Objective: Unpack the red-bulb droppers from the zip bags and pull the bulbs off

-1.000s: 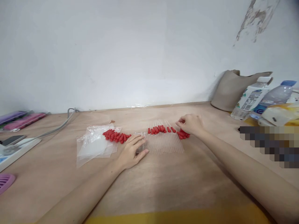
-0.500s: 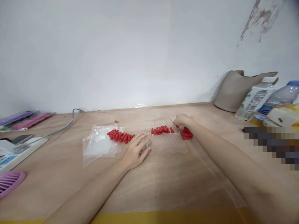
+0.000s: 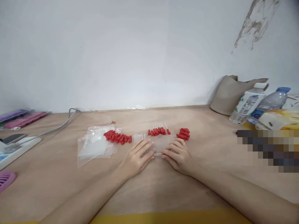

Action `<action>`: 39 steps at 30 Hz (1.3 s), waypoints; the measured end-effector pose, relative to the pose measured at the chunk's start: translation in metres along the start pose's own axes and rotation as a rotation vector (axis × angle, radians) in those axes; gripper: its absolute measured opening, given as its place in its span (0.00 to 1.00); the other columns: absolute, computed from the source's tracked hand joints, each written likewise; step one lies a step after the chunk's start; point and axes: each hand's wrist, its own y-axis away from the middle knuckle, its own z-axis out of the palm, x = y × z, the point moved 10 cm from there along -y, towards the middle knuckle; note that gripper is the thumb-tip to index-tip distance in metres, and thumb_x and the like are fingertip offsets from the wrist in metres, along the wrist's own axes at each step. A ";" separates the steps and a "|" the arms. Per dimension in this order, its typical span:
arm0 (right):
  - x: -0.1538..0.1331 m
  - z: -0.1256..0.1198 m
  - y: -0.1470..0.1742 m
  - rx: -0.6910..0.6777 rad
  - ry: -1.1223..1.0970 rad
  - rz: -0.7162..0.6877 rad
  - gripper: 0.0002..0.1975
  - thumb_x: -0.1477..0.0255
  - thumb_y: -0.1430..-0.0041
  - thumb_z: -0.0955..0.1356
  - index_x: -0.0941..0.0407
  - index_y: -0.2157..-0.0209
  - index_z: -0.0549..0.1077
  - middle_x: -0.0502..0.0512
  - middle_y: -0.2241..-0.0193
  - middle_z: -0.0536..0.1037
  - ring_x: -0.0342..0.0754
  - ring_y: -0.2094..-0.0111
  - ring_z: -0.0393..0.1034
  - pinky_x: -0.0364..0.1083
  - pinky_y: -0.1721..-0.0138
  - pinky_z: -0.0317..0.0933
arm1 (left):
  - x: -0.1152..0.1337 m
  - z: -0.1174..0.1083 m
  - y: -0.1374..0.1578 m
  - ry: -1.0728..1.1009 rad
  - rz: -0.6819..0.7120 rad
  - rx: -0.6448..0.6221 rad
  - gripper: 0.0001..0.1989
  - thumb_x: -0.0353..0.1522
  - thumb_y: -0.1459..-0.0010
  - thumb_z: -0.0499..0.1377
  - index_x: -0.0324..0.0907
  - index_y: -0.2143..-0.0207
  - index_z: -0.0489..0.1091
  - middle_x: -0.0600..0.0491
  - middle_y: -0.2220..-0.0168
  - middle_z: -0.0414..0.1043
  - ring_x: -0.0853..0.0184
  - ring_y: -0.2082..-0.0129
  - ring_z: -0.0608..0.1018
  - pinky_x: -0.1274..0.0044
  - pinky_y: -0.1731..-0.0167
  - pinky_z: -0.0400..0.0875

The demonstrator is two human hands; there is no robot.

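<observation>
A row of thin clear tubes lies side by side on the table. My left hand rests on the row's left part, fingers stretched out and slightly apart. On its right part lies my right hand, fingers apart and a little bent, thumb at the near ends. Behind the row are several droppers with red rubber bulbs, their clear stems pointing to the wall. One loose pile of red bulbs is left of the tubes; a smaller pile of red bulbs is just beyond my right fingers.
Clear plastic zip bags lie under the left pile's edge. Farther left are a white power strip with a grey cable, a phone and a pink slatted object. Bottles and a beige container stand at the right.
My right hand has come back from the far side of the droppers and now lies on the tubes' right part. My left hand stays on the left part. The view has shifted slightly.
</observation>
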 end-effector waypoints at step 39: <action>0.049 -0.048 0.008 0.194 0.108 0.022 0.11 0.75 0.49 0.69 0.54 0.61 0.73 0.50 0.71 0.77 0.42 0.72 0.68 0.43 0.70 0.61 | -0.068 -0.012 0.036 0.167 -0.397 0.094 0.06 0.28 0.42 0.52 0.40 0.63 0.68 0.51 0.65 0.69 0.69 0.65 0.73 0.77 0.65 0.70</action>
